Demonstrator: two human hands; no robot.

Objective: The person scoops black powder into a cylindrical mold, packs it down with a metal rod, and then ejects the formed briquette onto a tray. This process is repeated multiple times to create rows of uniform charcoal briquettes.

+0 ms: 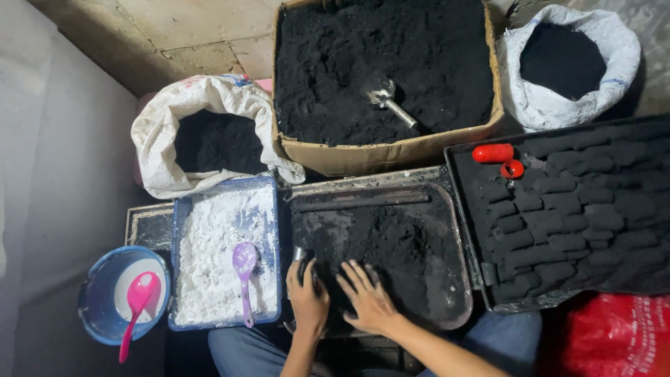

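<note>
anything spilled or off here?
Little stands out. Black powder dusts the ledge between the cardboard box and the metal tray. The box wall bows outward. Both hands, left hand and right hand, are in the tray's powder.

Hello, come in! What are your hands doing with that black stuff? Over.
Left hand gripping small metal mould, fingers closed. Right hand flat, open on black powder in metal tray. Purple spoon in the white powder alongside, not obstructing.

A small metal cylinder point(300, 255), dusted black, stands at the left edge of a shallow metal tray point(457, 307). A loose heap of black powder point(391, 251) fills the tray's middle.
</note>
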